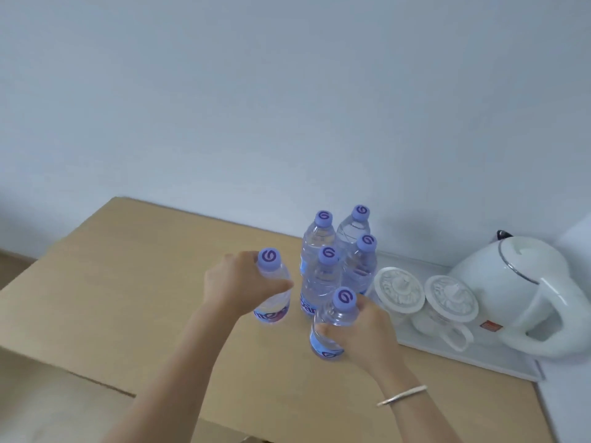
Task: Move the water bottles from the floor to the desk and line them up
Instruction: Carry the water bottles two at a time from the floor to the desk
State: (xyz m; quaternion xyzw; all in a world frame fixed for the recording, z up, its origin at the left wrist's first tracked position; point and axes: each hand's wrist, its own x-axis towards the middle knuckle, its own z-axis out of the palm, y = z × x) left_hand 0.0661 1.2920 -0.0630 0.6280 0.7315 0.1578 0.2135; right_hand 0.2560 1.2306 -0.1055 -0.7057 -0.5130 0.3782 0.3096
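Six water bottles in view, all upright or nearly so, all over the desk [128, 282], which is light wood and butts against a pale wall. Left hand [236, 284] grips the left bottle [273, 294] around the shoulder just under its purple cap, fingers curled round it; bottle leans slightly, can't tell if its base touches the desktop. Right hand [355, 330] grips the near bottle [332, 327] around its upper body, thumb on the left side, fingers wrapped round the right; base contact with the desk also unclear. Thin bracelet [401, 395] on the right wrist. Behind and between the two hands, a cluster of four bottles [332, 260] stands on the desk in a tight two-by-two block, bottles touching or just beside each other, purple caps with a swirl logo, blue labels low on the bodies. The near bottle sits just in front of the cluster; the left bottle is just left of it, small gap. Right of the cluster, a white tray [479, 362] holds two lidded white cups [425, 295] side by side and a white kettle [518, 286] at the far right, handle toward the camera. Nearest cup is close beside the cluster's right-hand bottles.
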